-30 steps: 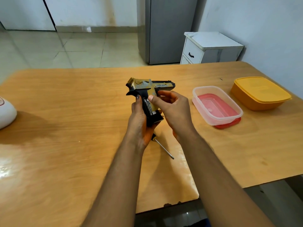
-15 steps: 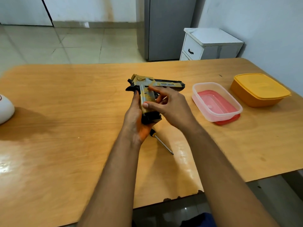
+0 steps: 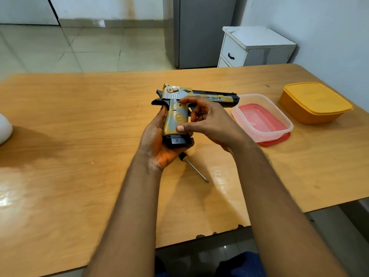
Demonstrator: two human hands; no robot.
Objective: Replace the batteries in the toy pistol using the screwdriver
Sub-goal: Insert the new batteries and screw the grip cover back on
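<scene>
A gold and black toy pistol (image 3: 209,97) is held above the middle of the wooden table (image 3: 79,120), barrel pointing right. My left hand (image 3: 155,144) cradles the grip from below and behind. My right hand (image 3: 207,121) has thumb and fingers on the gold grip cover (image 3: 175,118), which lies over the grip. The batteries are hidden under the cover. A screwdriver (image 3: 192,166) with a dark and orange handle lies on the table just below my left hand, its tip pointing toward me and right.
A clear plastic container (image 3: 275,134) sitting on a red lid stands right of the pistol. A lidded orange box (image 3: 313,102) is at the far right. A white rounded object (image 3: 4,128) sits at the left edge. The near table edge is chipped.
The grip's open battery compartment, visible a second ago, is now covered by the gold cover under my right hand. The pistol has turned so more of its barrel shows.
</scene>
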